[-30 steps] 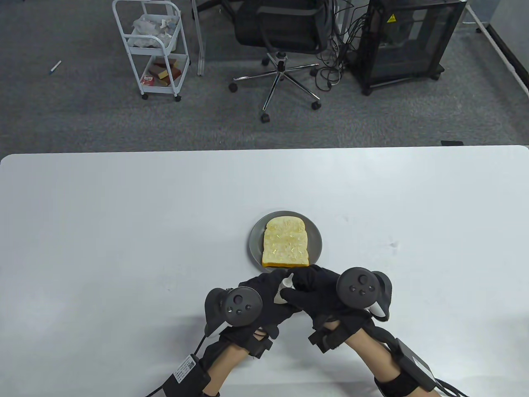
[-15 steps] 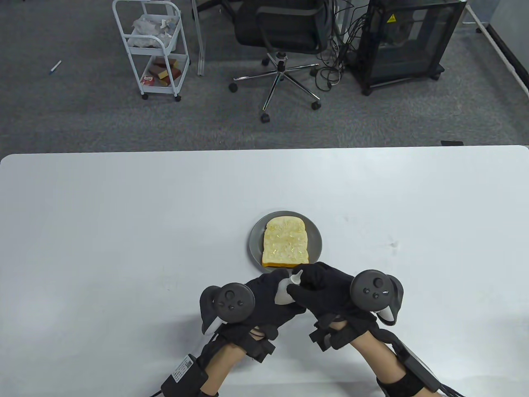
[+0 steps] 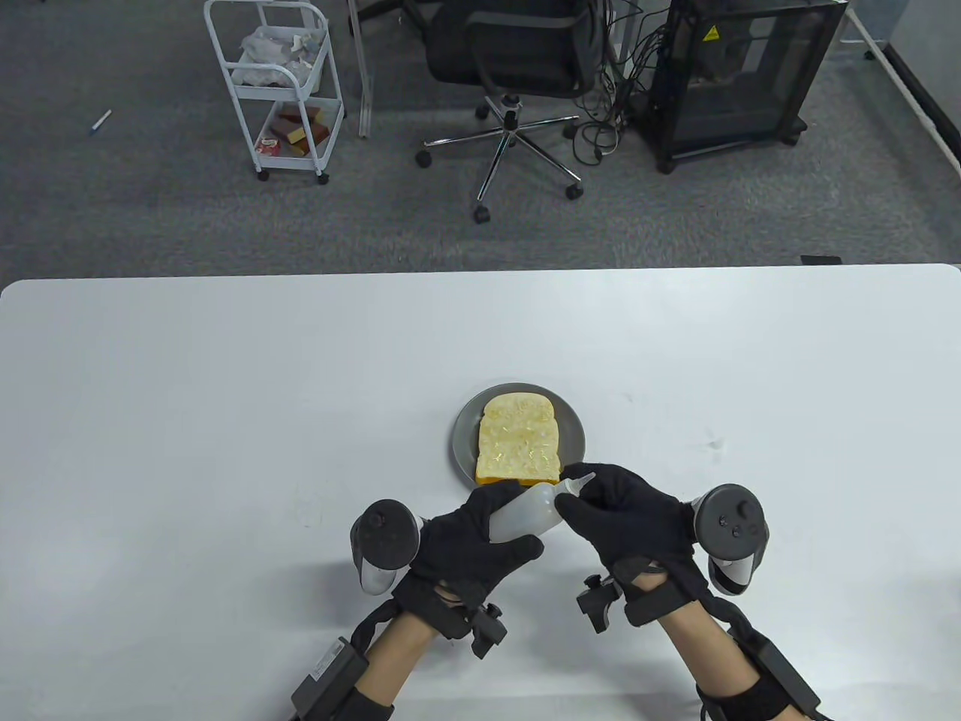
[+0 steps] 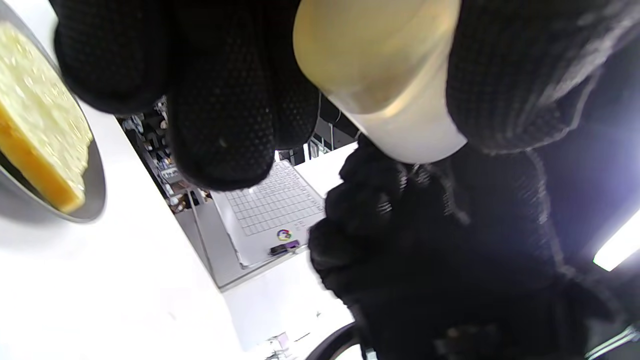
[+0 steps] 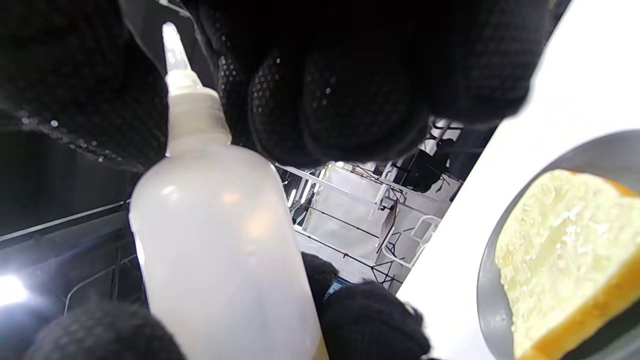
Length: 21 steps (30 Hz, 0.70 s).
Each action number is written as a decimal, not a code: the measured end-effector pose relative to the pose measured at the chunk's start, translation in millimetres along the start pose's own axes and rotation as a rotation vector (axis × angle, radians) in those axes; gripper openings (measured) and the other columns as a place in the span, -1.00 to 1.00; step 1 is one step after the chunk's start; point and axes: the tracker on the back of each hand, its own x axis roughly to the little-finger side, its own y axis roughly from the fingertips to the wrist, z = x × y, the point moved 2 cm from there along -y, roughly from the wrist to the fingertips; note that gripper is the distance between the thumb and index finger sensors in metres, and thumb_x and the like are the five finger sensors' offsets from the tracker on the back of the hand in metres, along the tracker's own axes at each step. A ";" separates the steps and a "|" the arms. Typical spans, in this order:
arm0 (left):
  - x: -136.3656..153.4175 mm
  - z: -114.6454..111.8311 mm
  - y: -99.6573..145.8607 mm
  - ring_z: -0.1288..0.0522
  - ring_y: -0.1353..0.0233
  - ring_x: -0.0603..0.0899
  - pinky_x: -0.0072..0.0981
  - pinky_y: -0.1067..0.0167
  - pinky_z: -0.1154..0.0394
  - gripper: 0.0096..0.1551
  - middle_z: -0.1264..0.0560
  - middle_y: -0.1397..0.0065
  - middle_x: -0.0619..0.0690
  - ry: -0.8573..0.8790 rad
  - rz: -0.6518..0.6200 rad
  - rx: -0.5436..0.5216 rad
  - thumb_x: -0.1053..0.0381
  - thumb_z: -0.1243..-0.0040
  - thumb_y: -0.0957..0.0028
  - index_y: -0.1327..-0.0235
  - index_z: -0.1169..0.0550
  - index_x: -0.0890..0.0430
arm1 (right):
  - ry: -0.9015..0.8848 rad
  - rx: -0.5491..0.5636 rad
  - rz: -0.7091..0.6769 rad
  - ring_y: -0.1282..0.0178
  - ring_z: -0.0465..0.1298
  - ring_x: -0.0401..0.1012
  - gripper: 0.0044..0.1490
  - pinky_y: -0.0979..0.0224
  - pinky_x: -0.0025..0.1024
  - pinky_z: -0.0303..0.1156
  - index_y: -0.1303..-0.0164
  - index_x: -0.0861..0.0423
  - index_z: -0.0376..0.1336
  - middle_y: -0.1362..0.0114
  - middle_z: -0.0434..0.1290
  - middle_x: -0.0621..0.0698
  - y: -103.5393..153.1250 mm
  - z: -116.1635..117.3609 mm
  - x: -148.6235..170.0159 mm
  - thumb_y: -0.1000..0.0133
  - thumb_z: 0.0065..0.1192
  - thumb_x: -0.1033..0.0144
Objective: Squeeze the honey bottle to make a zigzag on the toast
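Note:
A translucent white honey bottle (image 3: 534,508) is held just in front of the plate, lying tilted with its nozzle up and to the right. My left hand (image 3: 509,525) grips its body, and the bottle's base fills the top of the left wrist view (image 4: 380,65). My right hand (image 3: 585,497) pinches the bottle at the neck, the bare nozzle tip poking out between thumb and fingers; the right wrist view shows the bottle (image 5: 220,240) close up. The toast (image 3: 519,439) lies on a grey plate (image 3: 462,443), its top glistening.
The white table (image 3: 225,420) spreads around the plate. Beyond its far edge stand a white trolley (image 3: 281,90), an office chair (image 3: 510,67) and a black cabinet (image 3: 739,75).
The bottle has tipped from nearly upright to lying tilted, nozzle to the right. My right hand has slid right along it to the neck. My left hand has rolled, its tracker now turned left.

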 end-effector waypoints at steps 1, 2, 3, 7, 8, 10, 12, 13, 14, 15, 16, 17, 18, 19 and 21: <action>1.2 -0.5 0.6 -0.77 -0.01 0.19 0.10 -0.03 -0.61 0.01 -0.61 -0.18 0.15 0.041 0.005 -0.006 -0.49 -0.39 0.06 -0.37 -0.35 0.15 | -0.024 0.001 0.013 0.18 0.67 -0.05 -0.22 0.06 -0.10 0.61 -0.09 0.28 0.52 0.00 0.67 0.13 0.3 -0.3 2.6 0.03 0.62 -0.13; 1.9 -1.0 0.9 -0.76 0.00 0.20 0.11 -0.03 -0.60 0.00 -0.61 -0.17 0.16 0.075 0.007 -0.015 -0.50 -0.37 0.06 -0.37 -0.35 0.15 | -0.045 0.005 0.025 0.18 0.67 -0.05 -0.22 0.06 -0.11 0.61 -0.09 0.28 0.52 0.00 0.67 0.13 0.7 -0.3 4.8 0.03 0.62 -0.13; 3.3 -1.4 1.6 -0.75 0.01 0.19 0.11 -0.03 -0.59 -0.01 -0.60 -0.16 0.15 0.104 0.007 -0.022 -0.51 -0.34 0.05 -0.38 -0.33 0.13 | -0.071 0.007 0.044 0.18 0.67 -0.05 -0.22 0.06 -0.11 0.61 -0.09 0.28 0.52 0.00 0.67 0.13 1.0 0.5 8.0 0.03 0.61 -0.14; 6.8 -0.5 3.5 -0.73 0.04 0.18 0.09 -0.02 -0.57 -0.07 -0.58 -0.14 0.14 0.160 0.008 -0.066 -0.53 -0.21 -0.03 -0.40 -0.31 0.08 | -0.147 0.005 0.093 0.17 0.67 -0.05 -0.22 0.05 -0.11 0.61 -0.10 0.28 0.51 -0.01 0.66 0.13 2.3 5.6 18.0 0.01 0.60 -0.14; 7.5 0.5 4.1 -0.72 0.07 0.18 0.09 -0.01 -0.57 -0.09 -0.58 -0.13 0.13 0.165 0.021 -0.088 -0.53 -0.21 -0.04 -0.40 -0.31 0.06 | -0.160 -0.002 0.117 0.16 0.67 -0.05 -0.22 0.05 -0.11 0.61 -0.11 0.28 0.50 -0.01 0.66 0.13 2.3 7.0 21.2 0.01 0.59 -0.14; 9.3 3.1 4.7 -0.71 0.11 0.16 0.07 0.01 -0.57 -0.12 -0.58 -0.12 0.14 0.180 0.026 -0.104 -0.52 -0.23 -0.07 -0.40 -0.32 0.04 | -0.165 -0.017 0.126 0.16 0.67 -0.05 -0.21 0.05 -0.11 0.61 -0.12 0.28 0.50 -0.03 0.65 0.13 1.7 10.4 24.4 0.00 0.58 -0.13; 10.4 7.7 5.3 -0.70 0.16 0.16 0.07 0.05 -0.58 -0.14 -0.59 -0.09 0.16 0.203 0.037 -0.124 -0.50 -0.27 -0.08 -0.39 -0.33 0.03 | -0.154 -0.034 0.128 0.13 0.67 -0.03 -0.21 0.04 -0.10 0.60 -0.15 0.27 0.49 -0.05 0.65 0.13 1.5 12.9 25.8 -0.01 0.57 -0.13; 10.3 10.8 5.5 -0.70 0.18 0.15 0.06 0.07 -0.58 -0.14 -0.59 -0.08 0.16 0.209 0.036 -0.138 -0.50 -0.28 -0.08 -0.39 -0.34 0.03 | -0.145 -0.056 0.113 0.10 0.67 0.00 -0.16 0.02 -0.06 0.59 -0.17 0.28 0.48 -0.08 0.64 0.15 0.9 14.8 25.1 0.01 0.58 -0.17; 9.4 15.9 6.2 -0.70 0.20 0.15 0.06 0.08 -0.58 -0.15 -0.59 -0.06 0.17 0.213 0.039 -0.166 -0.50 -0.29 -0.08 -0.38 -0.34 0.03 | -0.086 -0.102 0.108 0.06 0.65 0.05 -0.04 0.01 -0.03 0.58 -0.23 0.32 0.45 -0.14 0.61 0.20 -0.4 17.8 24.0 0.03 0.55 -0.26; 8.6 23.2 7.0 -0.70 0.23 0.14 0.05 0.11 -0.58 -0.15 -0.60 -0.04 0.17 0.202 0.045 -0.205 -0.50 -0.30 -0.07 -0.37 -0.36 0.03 | 0.003 -0.181 0.093 0.01 0.63 0.10 0.07 -0.01 0.01 0.57 -0.31 0.36 0.39 -0.20 0.58 0.24 -1.2 20.6 23.5 0.05 0.53 -0.31; 7.7 29.7 7.5 -0.70 0.25 0.13 0.04 0.12 -0.59 -0.16 -0.60 -0.02 0.17 0.198 0.040 -0.228 -0.50 -0.30 -0.08 -0.36 -0.36 0.03 | 0.106 -0.213 0.080 -0.03 0.62 0.10 0.12 -0.03 0.00 0.58 -0.37 0.35 0.35 -0.24 0.56 0.24 -1.6 20.6 24.3 0.04 0.48 -0.36; 7.0 34.2 8.0 -0.69 0.27 0.12 0.05 0.13 -0.58 -0.16 -0.60 -0.01 0.18 0.194 0.041 -0.241 -0.50 -0.31 -0.08 -0.35 -0.36 0.03 | 0.151 -0.214 0.074 -0.03 0.62 0.11 0.14 -0.03 0.01 0.58 -0.38 0.35 0.34 -0.24 0.56 0.25 -2.9 19.9 25.2 0.04 0.46 -0.37; 6.7 41.8 9.0 -0.69 0.28 0.11 0.04 0.13 -0.59 -0.17 -0.60 0.00 0.18 0.184 0.049 -0.262 -0.50 -0.31 -0.08 -0.35 -0.36 0.02 | 0.220 -0.225 0.076 -0.03 0.62 0.12 0.15 -0.03 0.03 0.57 -0.38 0.37 0.33 -0.25 0.55 0.27 -5.5 17.9 27.7 0.03 0.45 -0.37; 6.4 46.1 9.5 -0.68 0.28 0.11 0.03 0.13 -0.58 -0.17 -0.60 0.00 0.17 0.184 0.044 -0.273 -0.50 -0.30 -0.09 -0.35 -0.36 0.02 | 0.260 -0.227 0.080 -0.03 0.63 0.11 0.15 -0.03 0.02 0.58 -0.39 0.37 0.32 -0.25 0.55 0.27 -7.2 15.2 29.8 0.01 0.40 -0.38; 6.2 58.7 11.2 -0.67 0.30 0.11 0.04 0.15 -0.58 -0.18 -0.59 0.02 0.18 0.197 0.053 -0.317 -0.49 -0.31 -0.09 -0.35 -0.37 0.03 | 0.341 -0.204 0.114 0.00 0.63 0.14 0.11 -0.01 0.03 0.58 -0.38 0.39 0.33 -0.23 0.56 0.29 -15.0 5.5 38.6 -0.01 0.39 -0.34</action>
